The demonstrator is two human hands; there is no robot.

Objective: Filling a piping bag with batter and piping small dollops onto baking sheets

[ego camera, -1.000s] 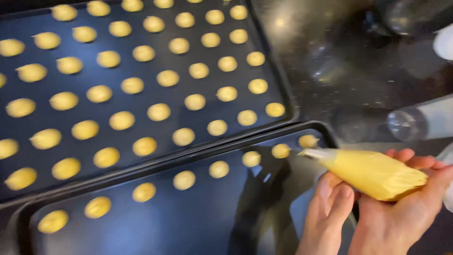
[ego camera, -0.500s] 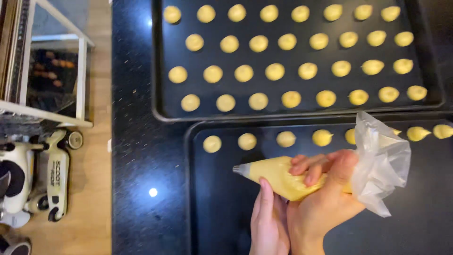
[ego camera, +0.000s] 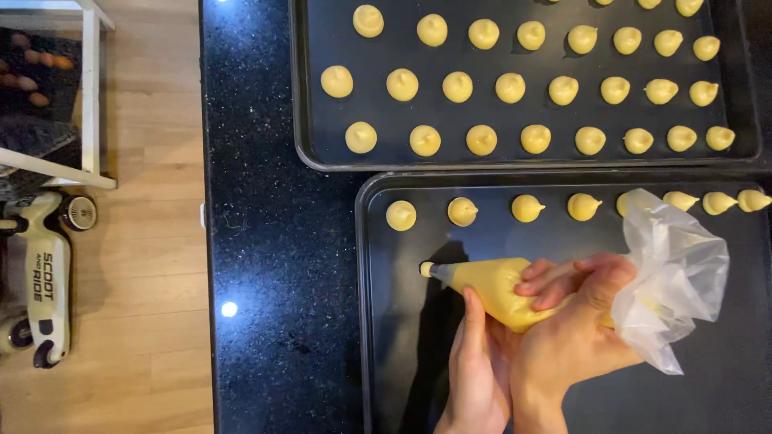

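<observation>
A clear piping bag [ego camera: 515, 293] full of yellow batter lies across the near dark baking tray [ego camera: 370, 265], its tip close to the tray's left side. My right hand [ego camera: 575, 337] is wrapped around the bag's thick end, below the twisted plastic top [ego camera: 675, 269]. My left hand [ego camera: 478, 366] rests under the bag near the front, fingers along it. One row of several yellow batter mounds [ego camera: 462, 211] runs along the tray's far edge.
A second dark tray [ego camera: 310, 104] behind it carries rows of several mounds. Both sit on a black speckled counter [ego camera: 273, 241]. Left of the counter are wooden floor, a white scooter toy [ego camera: 44, 281] and a white shelf frame [ego camera: 88, 88].
The view has swung left and closer, from the trays' right part to their left end. The bag's tip has come down near the near tray's left side, below the first row.
</observation>
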